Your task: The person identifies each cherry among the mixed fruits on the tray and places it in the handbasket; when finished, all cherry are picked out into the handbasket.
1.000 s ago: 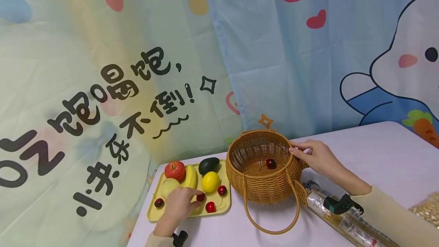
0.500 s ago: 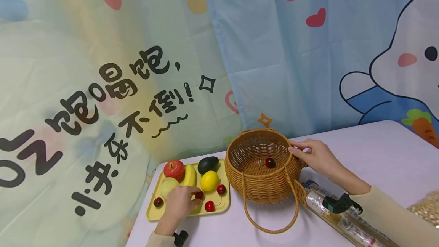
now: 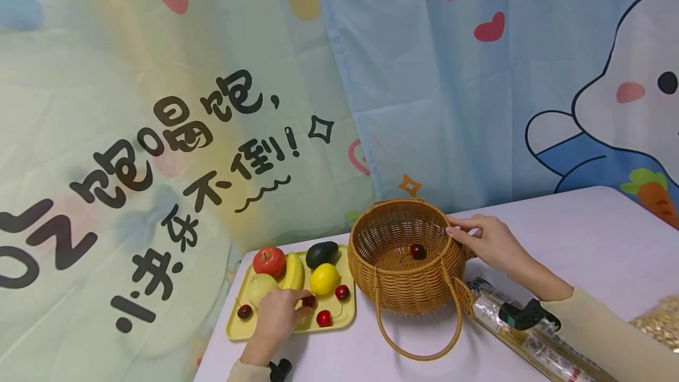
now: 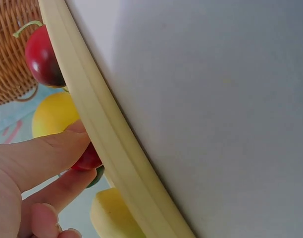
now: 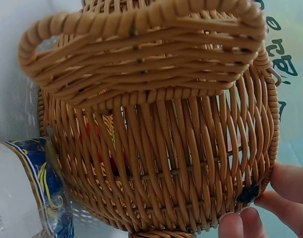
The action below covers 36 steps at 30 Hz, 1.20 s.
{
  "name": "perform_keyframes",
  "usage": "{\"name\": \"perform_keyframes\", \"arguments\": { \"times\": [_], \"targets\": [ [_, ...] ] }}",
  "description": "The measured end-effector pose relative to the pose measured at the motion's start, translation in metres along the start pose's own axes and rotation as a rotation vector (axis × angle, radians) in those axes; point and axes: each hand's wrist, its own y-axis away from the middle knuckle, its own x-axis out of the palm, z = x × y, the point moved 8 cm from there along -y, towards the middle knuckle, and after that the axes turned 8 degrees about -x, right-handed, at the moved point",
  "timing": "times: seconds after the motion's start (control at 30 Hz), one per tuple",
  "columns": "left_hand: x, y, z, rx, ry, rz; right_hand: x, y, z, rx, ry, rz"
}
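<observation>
On the yellow tray (image 3: 342, 322) my left hand (image 3: 278, 314) pinches a dark red cherry (image 3: 309, 300) between thumb and finger; the left wrist view shows this cherry (image 4: 88, 157) partly behind the tray's rim. Other cherries lie around it: one (image 3: 324, 318) at the front, one (image 3: 342, 293) by the lemon (image 3: 324, 279), one (image 3: 244, 312) at the left. My right hand (image 3: 495, 246) grips the rim of a brown wicker basket (image 3: 411, 287) on its right side. Inside the basket lies one cherry (image 3: 417, 251). In the right wrist view, fingertips (image 5: 250, 223) touch the weave.
Also on the tray are an apple (image 3: 269, 262), a banana (image 3: 293, 273), an avocado (image 3: 322, 255) and a pale green round fruit (image 3: 262, 289). The basket's handle (image 3: 419, 358) hangs down in front. Clear-wrapped packages (image 3: 509, 314) lie below my right forearm.
The head view has shifted very slightly. Both hands keep their places, the left at the cherry on the tray and the right on the basket rim.
</observation>
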Motion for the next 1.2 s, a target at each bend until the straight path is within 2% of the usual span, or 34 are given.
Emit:
{"name": "perform_keyframes", "arguments": {
  "times": [0.53, 0.83, 1.1, 1.2],
  "targets": [
    [-0.001, 0.002, 0.005, 0.011, 0.073, 0.016, 0.0, 0.001, 0.0, 0.008, 0.013, 0.007],
    [-0.004, 0.005, 0.012, -0.045, 0.156, 0.058, 0.001, 0.0, -0.001, 0.016, -0.001, 0.012],
    [-0.02, 0.01, 0.019, -0.087, 0.22, 0.061, 0.001, 0.0, -0.001, 0.022, 0.003, 0.017],
    [-0.027, 0.012, 0.016, -0.088, 0.254, 0.072, 0.001, -0.001, -0.002, 0.029, -0.002, 0.02]
  ]
}}
